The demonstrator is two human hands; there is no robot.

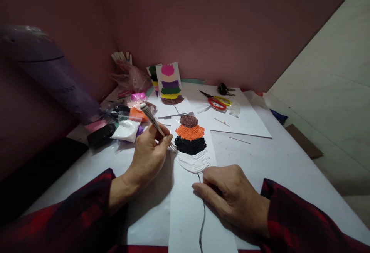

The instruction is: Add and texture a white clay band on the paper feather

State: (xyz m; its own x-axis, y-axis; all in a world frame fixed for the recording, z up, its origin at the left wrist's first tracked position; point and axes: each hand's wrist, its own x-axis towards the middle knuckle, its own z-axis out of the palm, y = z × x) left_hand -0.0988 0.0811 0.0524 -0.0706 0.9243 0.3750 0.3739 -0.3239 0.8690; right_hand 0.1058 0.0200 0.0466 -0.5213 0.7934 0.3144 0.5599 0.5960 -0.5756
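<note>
Dark red plaid over both forearms

Left of the white card [185, 222], the left sleeve [75, 210] is a checked weave of black and deep red, its squares brightest on the forearm and fading into shadow. Its cuff [109, 176] is loose, with a pointed upper edge in near-black and maroon, and ends at the wrist of the bare left hand [150, 158].

Right of the card, the right sleeve [306, 216] matches in the same plaid, darker overall, its wide cuff standing away from the bare right hand [234, 195]. Red cloth [141, 249] shows beside the card's near end.
</note>
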